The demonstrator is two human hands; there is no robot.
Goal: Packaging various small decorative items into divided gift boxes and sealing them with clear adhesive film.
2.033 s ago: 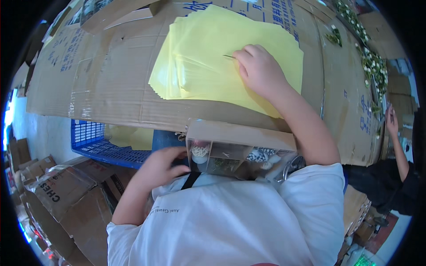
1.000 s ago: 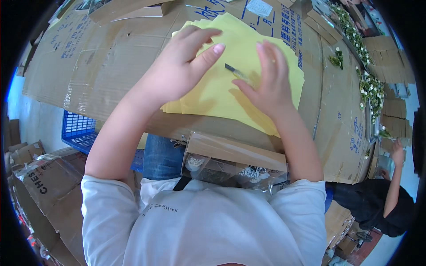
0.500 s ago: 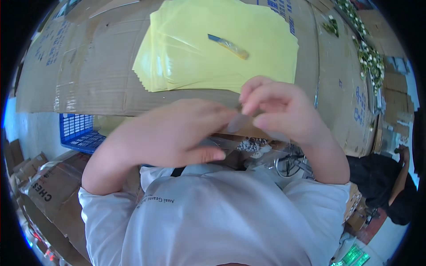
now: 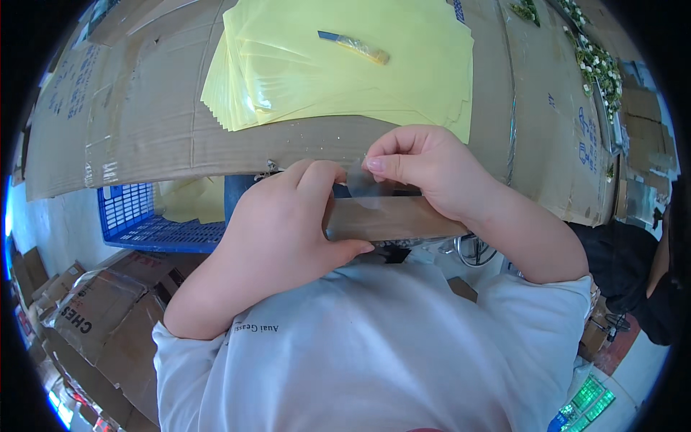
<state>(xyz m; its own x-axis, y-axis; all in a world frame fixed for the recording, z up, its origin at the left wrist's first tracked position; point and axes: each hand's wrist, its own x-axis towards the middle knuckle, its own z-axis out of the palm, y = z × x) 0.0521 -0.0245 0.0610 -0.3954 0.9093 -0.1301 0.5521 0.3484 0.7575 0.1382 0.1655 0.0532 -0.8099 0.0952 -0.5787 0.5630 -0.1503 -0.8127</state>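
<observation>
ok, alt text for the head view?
A person's left hand holds a brown box while the right hand pinches a small see-through piece by its far edge. Beyond them, a knife lies on stacked yellow sheets on cardboard.

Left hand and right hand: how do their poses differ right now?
The left hand clasps one end of the brown box, thumb and fingers spread apart; the right hand pinches a small translucent piece, thumb and finger together.
The left hand is at the box's left end; the right hand is farther right.
Both are bare.
</observation>
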